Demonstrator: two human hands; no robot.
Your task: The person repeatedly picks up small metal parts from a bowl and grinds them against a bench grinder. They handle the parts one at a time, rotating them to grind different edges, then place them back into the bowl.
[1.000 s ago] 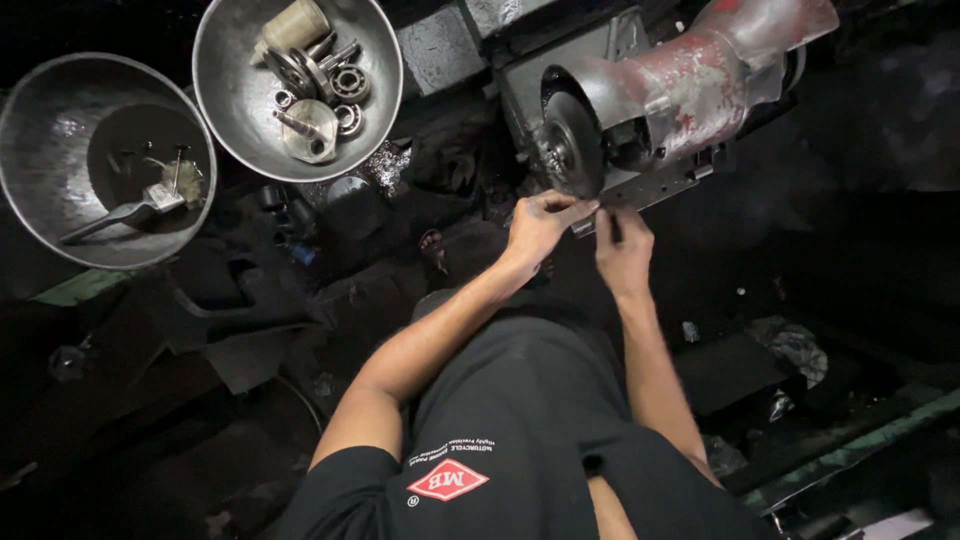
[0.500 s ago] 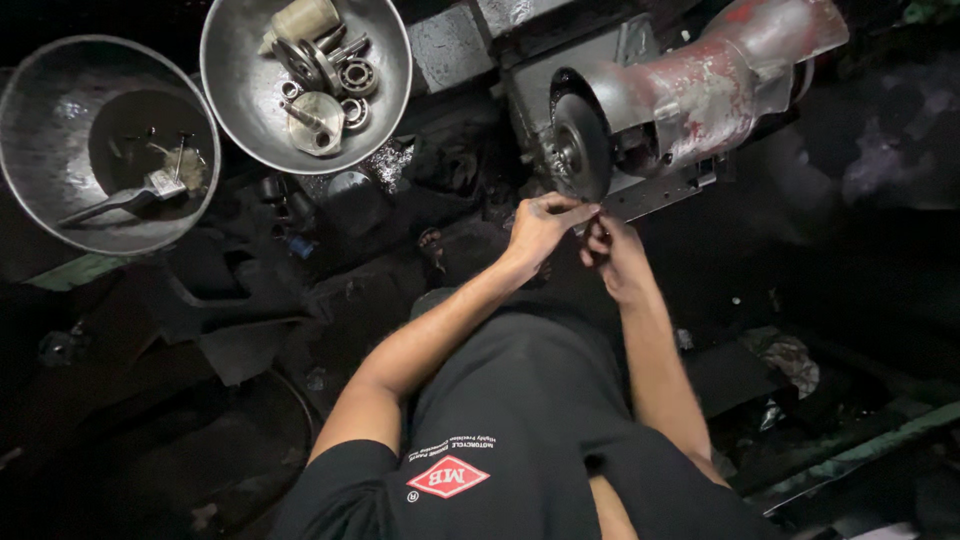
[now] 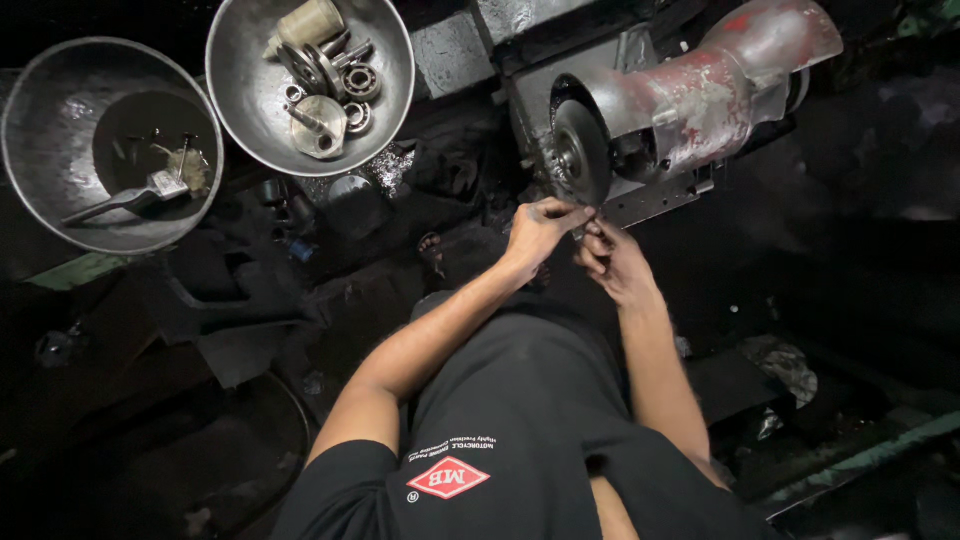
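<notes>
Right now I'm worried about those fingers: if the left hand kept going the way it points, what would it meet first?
Probably the grinding wheel: the left hand points up toward its lower edge, just short of it. Depth is hard to judge.

Measured against the grinding wheel (image 3: 580, 152), the left hand (image 3: 538, 232) has risen: a second ago it lay below the wheel's lower edge, and now its fingertips (image 3: 578, 213) reach right up to the underside of the wheel. The right hand (image 3: 612, 262) has drawn in toward it, from a spot below and to the right of the wheel, so the two hands now meet just under it, pinching something too small and dark to make out. The right wrist bends more sharply. The view has also shifted a little, so the wheel sits slightly higher in frame.
</notes>
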